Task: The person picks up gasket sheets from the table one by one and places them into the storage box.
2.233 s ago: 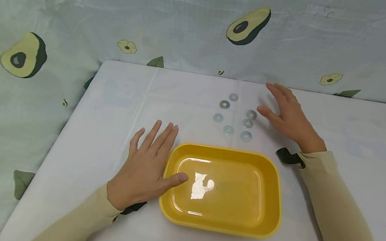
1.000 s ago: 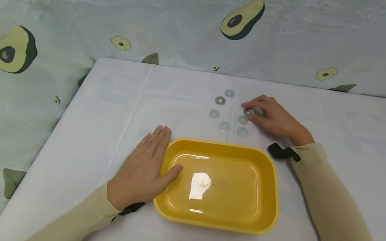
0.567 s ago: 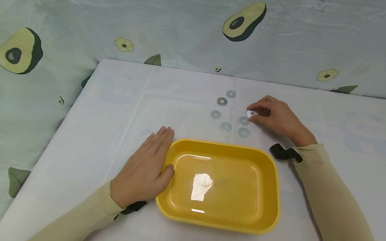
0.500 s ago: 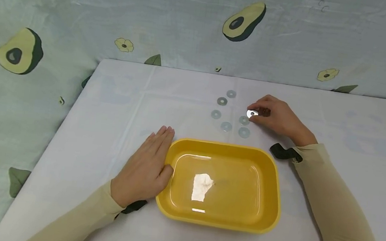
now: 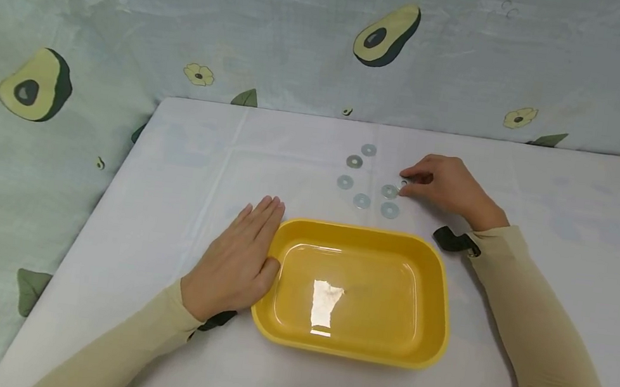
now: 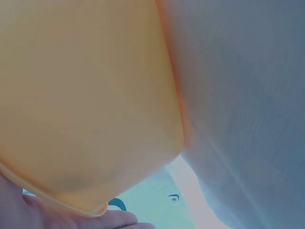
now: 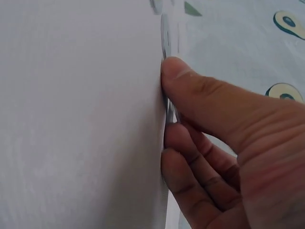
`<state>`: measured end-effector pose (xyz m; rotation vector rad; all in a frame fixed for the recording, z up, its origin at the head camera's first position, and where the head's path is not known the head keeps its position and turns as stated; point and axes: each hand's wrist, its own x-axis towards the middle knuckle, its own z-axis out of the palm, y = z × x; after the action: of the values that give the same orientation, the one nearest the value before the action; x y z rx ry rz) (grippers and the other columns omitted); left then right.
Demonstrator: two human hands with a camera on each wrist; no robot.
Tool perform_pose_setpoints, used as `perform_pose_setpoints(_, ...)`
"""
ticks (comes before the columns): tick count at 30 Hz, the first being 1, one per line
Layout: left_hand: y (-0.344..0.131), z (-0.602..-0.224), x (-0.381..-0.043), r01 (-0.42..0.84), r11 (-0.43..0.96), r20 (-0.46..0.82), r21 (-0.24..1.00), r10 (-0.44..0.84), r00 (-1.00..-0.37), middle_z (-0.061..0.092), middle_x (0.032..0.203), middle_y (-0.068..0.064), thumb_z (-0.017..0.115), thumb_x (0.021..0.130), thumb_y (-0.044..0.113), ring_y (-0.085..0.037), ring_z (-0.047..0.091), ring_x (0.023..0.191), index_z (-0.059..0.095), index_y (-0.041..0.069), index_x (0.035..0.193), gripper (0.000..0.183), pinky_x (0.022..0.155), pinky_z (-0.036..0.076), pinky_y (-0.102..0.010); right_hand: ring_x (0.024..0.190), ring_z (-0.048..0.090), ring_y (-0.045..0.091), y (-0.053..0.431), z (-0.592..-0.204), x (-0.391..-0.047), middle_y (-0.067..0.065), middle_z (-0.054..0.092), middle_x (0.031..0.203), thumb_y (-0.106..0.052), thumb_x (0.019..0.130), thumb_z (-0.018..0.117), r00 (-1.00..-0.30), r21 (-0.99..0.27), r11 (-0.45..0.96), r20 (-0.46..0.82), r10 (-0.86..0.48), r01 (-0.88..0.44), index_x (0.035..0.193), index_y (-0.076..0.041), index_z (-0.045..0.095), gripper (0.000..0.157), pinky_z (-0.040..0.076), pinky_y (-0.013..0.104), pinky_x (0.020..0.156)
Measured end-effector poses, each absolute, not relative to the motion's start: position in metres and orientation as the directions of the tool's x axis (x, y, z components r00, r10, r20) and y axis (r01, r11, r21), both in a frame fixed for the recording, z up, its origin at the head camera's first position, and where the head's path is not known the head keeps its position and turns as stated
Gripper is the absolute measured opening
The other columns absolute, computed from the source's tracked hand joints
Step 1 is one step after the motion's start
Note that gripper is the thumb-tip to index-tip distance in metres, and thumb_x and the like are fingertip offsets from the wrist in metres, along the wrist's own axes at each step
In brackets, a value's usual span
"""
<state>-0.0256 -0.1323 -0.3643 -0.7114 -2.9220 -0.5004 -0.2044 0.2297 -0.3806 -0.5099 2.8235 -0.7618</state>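
In the head view, my right hand (image 5: 449, 182) pinches a flat metal washer (image 5: 405, 182) between thumb and fingertips, close over the table. The fingers hide most of that washer. In the right wrist view the thumb (image 7: 178, 71) presses toward the fingertips, with the washer edge-on between them. Several more washers lie flat to the left, the nearest washer (image 5: 389, 192) right by the thumb tip. My left hand (image 5: 236, 262) holds the left side of a yellow plastic tray (image 5: 349, 356), its thumb bent over the rim and its fingers straight along the outside.
A white cloth (image 5: 125, 249) covers the table. Behind it hangs a pale green curtain (image 5: 299, 39) printed with avocados and flowers. The tray stands in front of the washers. A dark strap piece (image 5: 454, 240) sticks out under the right wrist.
My right hand has come down and left onto the upper right washer, pinched it and tilted it. My left hand has closed its fingers together and drawn its thumb in to the tray's rim.
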Motion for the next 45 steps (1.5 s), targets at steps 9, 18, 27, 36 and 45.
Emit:
perform_pose_setpoints(9,-0.134,-0.367,-0.029,0.462,0.825,0.146,0.327,0.438,-0.887,0.041,0.163,-0.023,0.046,0.094,0.015,-0.034,0.037,0.156,0.038,-0.008,0.156,0.066,0.131,0.028,-0.051,0.092,0.06,0.022,0.23,-0.374,-0.201,0.009,0.072,0.105,-0.026,0.089,0.081,-0.917,-0.469,0.829,-0.093,-0.388,-0.303,0.12,-0.012,0.079,0.034,0.051,0.035,0.084)
perform_pose_setpoints(18,-0.135,-0.368,-0.027,0.462,0.825,0.162,0.326,0.433,-0.887,0.039,0.164,-0.024,0.046,0.094,0.016,-0.035,0.035,0.157,0.037,-0.009,0.156,0.067,0.131,0.027,-0.054,0.087,0.06,0.018,0.229,-0.375,-0.203,0.006,0.072,0.099,-0.026,0.087,0.083,-0.904,-0.451,0.818,-0.054,-0.425,-0.358,0.115,-0.012,0.08,0.031,0.049,0.026,0.076)
perform_pose_setpoints(27,-0.133,-0.366,-0.026,0.469,0.83,0.158,0.301,0.442,-0.883,0.037,0.165,-0.024,0.044,0.095,0.016,-0.035,0.032,0.158,0.034,-0.009,0.157,0.067,0.132,0.023,-0.055,0.087,0.062,0.016,0.235,-0.373,-0.201,0.005,0.074,0.101,-0.027,0.085,0.085,-0.902,-0.457,0.808,-0.027,-0.431,-0.372,0.112,-0.013,0.081,0.031,0.049,0.017,0.074)
perform_pose_setpoints(36,-0.133,-0.367,-0.026,0.467,0.831,0.145,0.302,0.444,-0.884,0.035,0.166,-0.024,0.045,0.096,0.015,-0.035,0.032,0.159,0.033,-0.009,0.158,0.068,0.132,0.024,-0.054,0.083,0.059,0.017,0.237,-0.368,-0.198,0.006,0.071,0.098,-0.021,0.085,0.085,-0.903,-0.491,0.781,0.029,-0.429,-0.387,0.112,-0.012,0.081,0.029,0.045,0.015,0.067)
perform_pose_setpoints(45,-0.134,-0.366,-0.027,0.456,0.833,0.123,0.313,0.441,-0.889,0.035,0.166,-0.024,0.044,0.096,0.015,-0.035,0.031,0.159,0.032,-0.009,0.158,0.067,0.133,0.024,-0.052,0.082,0.06,0.016,0.237,-0.365,-0.194,0.004,0.074,0.094,-0.02,0.082,0.087,-0.894,-0.496,0.757,0.097,-0.438,-0.425,0.109,-0.013,0.081,0.028,0.045,0.012,0.069)
